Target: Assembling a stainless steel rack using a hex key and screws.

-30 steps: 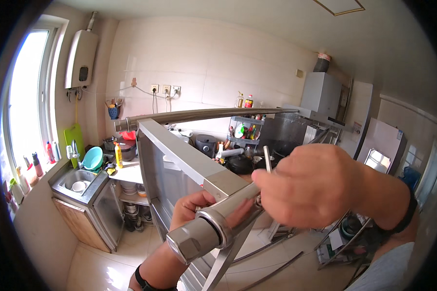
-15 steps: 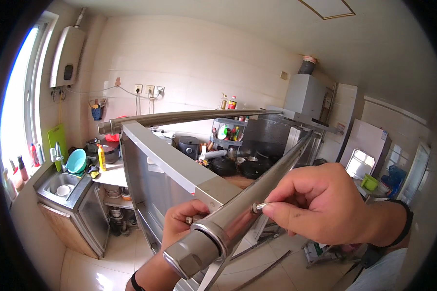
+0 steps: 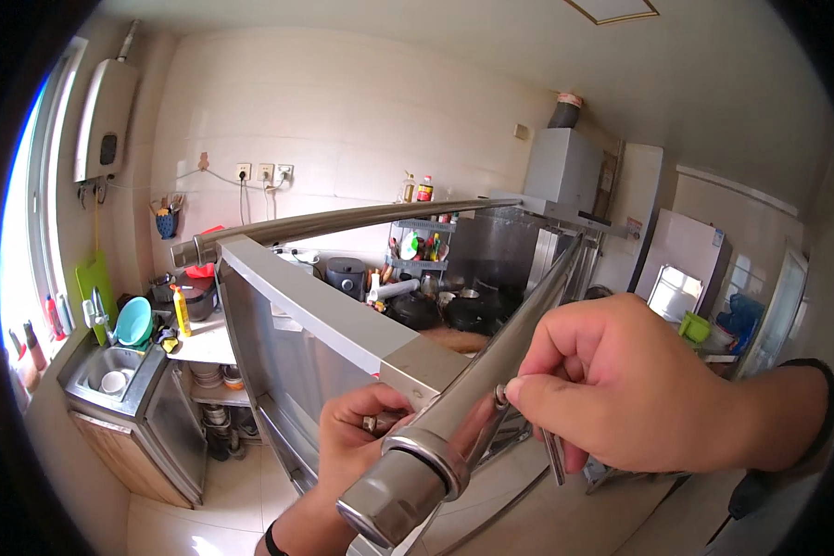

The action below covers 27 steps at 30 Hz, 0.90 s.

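two bare hands are seen close under the camera, both busy at a metal frame (image 3: 343,324) of flat grey sheet panels and round, polished steel tubes. the near tube (image 3: 491,361) runs from a ringed, capped end at the lower middle up and away toward the right; its surface is smooth and mirror-bright. the right hand (image 3: 612,380) is closed in a pinch, thumb and forefinger pressed on a small metal piece (image 3: 502,397) held against the side of that tube, with a thin metal tool shaft (image 3: 554,459) sticking down below the fingers. the left hand (image 3: 366,440) is curled shut beneath the square corner of the grey panel, gripping a small metal part there; what that part is cannot be told. a second long tube (image 3: 343,222) is laid across the top of the frame, curved by the lens. behind, a cluttered counter (image 3: 199,343) with a yellow bottle (image 3: 183,310) and a turquoise bowl (image 3: 134,320) is seen beside a steel sink (image 3: 111,366), under a white tiled wall.
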Each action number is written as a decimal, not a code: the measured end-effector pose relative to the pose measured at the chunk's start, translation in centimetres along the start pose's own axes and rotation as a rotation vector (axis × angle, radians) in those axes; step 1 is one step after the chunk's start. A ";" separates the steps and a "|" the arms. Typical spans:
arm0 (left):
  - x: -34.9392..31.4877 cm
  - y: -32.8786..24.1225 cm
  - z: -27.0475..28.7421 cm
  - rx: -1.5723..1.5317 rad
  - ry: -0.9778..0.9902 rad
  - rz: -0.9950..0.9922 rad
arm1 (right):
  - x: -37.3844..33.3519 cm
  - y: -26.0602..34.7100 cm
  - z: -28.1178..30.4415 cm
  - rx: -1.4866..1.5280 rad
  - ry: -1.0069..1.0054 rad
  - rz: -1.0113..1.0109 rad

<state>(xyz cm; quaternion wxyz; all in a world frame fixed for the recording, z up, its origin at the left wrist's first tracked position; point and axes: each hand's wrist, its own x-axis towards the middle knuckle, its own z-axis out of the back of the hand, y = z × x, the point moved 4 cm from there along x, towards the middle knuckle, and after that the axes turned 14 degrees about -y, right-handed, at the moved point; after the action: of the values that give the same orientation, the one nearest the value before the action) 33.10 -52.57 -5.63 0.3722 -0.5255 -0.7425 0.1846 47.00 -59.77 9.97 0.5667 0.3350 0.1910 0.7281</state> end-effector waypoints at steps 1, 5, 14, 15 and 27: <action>0.0 0.0 0.1 0.068 0.030 -0.068 | -0.1 -0.1 -0.1 0.006 -0.003 -0.006; -0.1 -0.3 -0.1 0.074 0.039 -0.173 | -0.1 0.1 0.2 -0.123 -0.029 0.431; 0.0 -0.5 -0.7 0.010 0.076 -0.068 | 0.6 -0.8 0.1 -0.770 -0.274 2.113; 0.0 -0.5 -0.6 0.069 0.056 -0.078 | 0.7 -0.9 0.1 -0.736 -0.295 2.137; -0.8 -0.6 -0.5 0.155 0.106 -0.055 | 0.1 -2.3 2.1 0.362 -0.161 0.488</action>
<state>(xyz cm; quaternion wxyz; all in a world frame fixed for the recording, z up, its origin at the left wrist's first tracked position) 33.27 -53.58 -5.19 0.4555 -0.4836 -0.7193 0.2030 50.10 -59.20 9.97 0.3198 0.5229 0.1859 0.7679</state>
